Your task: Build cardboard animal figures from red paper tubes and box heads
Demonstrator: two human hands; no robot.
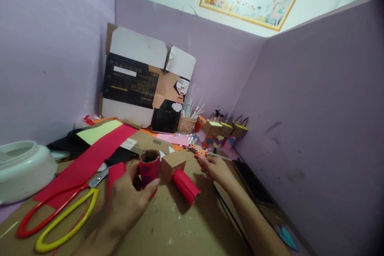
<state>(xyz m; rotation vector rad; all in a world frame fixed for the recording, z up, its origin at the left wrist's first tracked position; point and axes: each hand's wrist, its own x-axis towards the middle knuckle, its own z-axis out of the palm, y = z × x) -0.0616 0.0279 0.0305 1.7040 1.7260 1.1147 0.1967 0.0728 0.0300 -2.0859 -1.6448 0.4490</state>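
Observation:
My left hand is closed round a red paper-covered cardboard tube with purple patches, held upright with its open end up. In my right hand, farther back, is a colourful patterned glue gun. A pale stick juts from its rear, and a dark cord runs down below my forearm. Between my hands, a small cardboard box is joined to or touching a second red tube lying at a slant. Left of my left hand lie large scissors with one red and one yellow handle.
A flattened printed carton leans at the back, beside a basket of pens and sticks. Box-headed paper figures stand back right. A long red paper strip and a white pot are left; a dark phone-like slab is right.

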